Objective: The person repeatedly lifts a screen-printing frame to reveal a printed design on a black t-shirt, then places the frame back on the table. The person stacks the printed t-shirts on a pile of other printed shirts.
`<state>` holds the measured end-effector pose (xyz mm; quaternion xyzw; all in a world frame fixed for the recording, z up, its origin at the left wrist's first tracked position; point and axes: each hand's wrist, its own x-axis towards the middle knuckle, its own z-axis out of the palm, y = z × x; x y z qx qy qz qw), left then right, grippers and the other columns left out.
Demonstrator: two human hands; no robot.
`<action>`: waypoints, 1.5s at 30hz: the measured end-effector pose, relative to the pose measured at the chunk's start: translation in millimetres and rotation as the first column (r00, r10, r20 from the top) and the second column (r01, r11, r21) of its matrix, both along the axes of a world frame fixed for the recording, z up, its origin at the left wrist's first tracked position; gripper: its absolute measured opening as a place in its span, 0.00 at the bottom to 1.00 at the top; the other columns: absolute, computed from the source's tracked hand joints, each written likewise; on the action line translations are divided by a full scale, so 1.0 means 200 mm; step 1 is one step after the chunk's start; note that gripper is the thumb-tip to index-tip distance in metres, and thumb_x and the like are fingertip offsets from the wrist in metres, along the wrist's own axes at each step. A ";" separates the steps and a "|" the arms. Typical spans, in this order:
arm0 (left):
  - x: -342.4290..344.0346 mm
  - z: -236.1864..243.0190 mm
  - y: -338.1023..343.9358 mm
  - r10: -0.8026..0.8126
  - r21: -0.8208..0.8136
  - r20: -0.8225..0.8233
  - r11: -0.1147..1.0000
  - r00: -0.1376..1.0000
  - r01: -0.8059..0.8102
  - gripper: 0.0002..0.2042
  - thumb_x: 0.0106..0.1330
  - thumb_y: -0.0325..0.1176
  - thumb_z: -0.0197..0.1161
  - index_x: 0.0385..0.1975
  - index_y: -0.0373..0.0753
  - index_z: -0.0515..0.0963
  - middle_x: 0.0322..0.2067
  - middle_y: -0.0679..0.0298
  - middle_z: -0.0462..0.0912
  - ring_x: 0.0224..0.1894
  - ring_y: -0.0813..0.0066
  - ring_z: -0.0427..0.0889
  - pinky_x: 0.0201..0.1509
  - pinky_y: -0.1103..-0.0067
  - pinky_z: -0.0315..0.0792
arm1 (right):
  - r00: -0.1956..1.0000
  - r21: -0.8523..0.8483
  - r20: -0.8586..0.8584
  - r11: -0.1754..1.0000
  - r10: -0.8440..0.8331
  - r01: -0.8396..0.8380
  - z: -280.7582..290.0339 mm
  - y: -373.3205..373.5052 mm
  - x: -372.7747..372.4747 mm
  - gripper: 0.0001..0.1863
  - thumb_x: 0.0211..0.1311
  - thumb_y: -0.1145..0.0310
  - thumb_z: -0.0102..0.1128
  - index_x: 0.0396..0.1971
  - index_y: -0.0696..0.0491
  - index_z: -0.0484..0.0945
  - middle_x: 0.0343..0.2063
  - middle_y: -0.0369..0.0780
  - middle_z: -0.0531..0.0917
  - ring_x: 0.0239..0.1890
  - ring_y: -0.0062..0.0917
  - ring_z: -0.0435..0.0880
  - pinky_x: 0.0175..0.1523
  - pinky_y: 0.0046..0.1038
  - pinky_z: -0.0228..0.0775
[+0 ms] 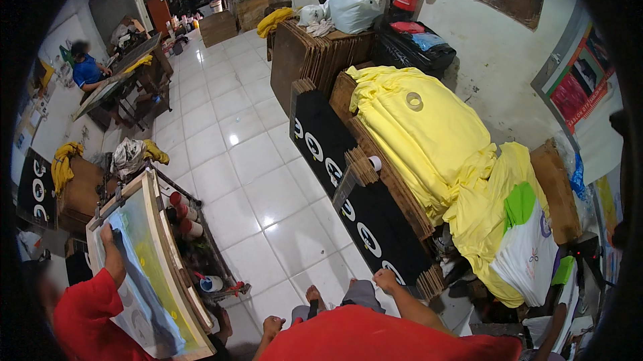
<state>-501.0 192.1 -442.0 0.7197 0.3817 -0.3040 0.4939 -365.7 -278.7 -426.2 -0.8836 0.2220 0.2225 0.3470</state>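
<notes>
My left hand [273, 326] is closed beside my left knee, with nothing seen in it. My right hand [385, 279] is closed too, close to my right knee and the near end of a black printed cloth panel [370, 230]. That panel, with white round prints, lies over a stack of thin boards [430, 282]. Beyond it a similar black panel [315, 134] runs away from me. A co-worker's hand [112, 254], apart from mine, is on a dark-edged tool over a wooden-framed printing screen [144, 247] at the left.
Yellow fabric [422, 113] is heaped on boards at the right, with a tape roll [414, 101] on top. White and green cloth [526, 240] hangs nearby. Paint containers [191, 227] stand under the screen. Another person [87, 69] sits far left. White tiled floor [248, 180] runs between.
</notes>
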 end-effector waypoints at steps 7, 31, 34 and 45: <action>-0.05 -0.04 -0.02 0.057 -0.007 0.068 0.998 0.996 -0.057 0.08 0.55 0.30 0.63 0.21 0.33 0.75 0.18 0.63 0.79 0.19 0.78 0.76 0.23 0.78 0.70 | 0.944 0.079 -0.328 0.995 -0.035 0.065 0.00 -0.07 -0.15 0.13 0.45 0.61 0.63 0.26 0.55 0.82 0.31 0.48 0.83 0.36 0.37 0.82 0.42 0.35 0.72; 0.16 0.33 -0.99 0.263 0.191 0.022 0.946 0.965 -0.262 0.10 0.54 0.34 0.64 0.26 0.31 0.80 0.20 0.62 0.80 0.22 0.76 0.75 0.26 0.77 0.70 | 0.901 -0.021 -0.173 0.914 0.397 -0.406 -0.12 -0.56 0.96 0.07 0.41 0.71 0.58 0.23 0.52 0.84 0.28 0.45 0.83 0.33 0.39 0.83 0.40 0.37 0.75; 0.17 0.34 -1.01 0.283 0.243 -0.018 0.931 0.959 -0.270 0.10 0.54 0.33 0.64 0.26 0.31 0.80 0.20 0.62 0.80 0.22 0.77 0.75 0.26 0.77 0.69 | 0.946 0.147 -0.245 0.973 0.212 -0.180 -0.13 -0.52 0.89 0.09 0.44 0.65 0.57 0.24 0.52 0.83 0.25 0.44 0.83 0.31 0.35 0.83 0.38 0.37 0.75; 0.26 0.18 -0.98 0.355 0.178 -0.012 0.921 0.935 -0.347 0.09 0.55 0.33 0.64 0.24 0.31 0.79 0.19 0.62 0.79 0.21 0.77 0.74 0.24 0.77 0.68 | 0.864 0.170 -0.462 0.976 0.202 -0.138 -0.08 -0.56 0.62 0.12 0.49 0.65 0.59 0.16 0.59 0.79 0.14 0.45 0.78 0.19 0.31 0.81 0.26 0.33 0.71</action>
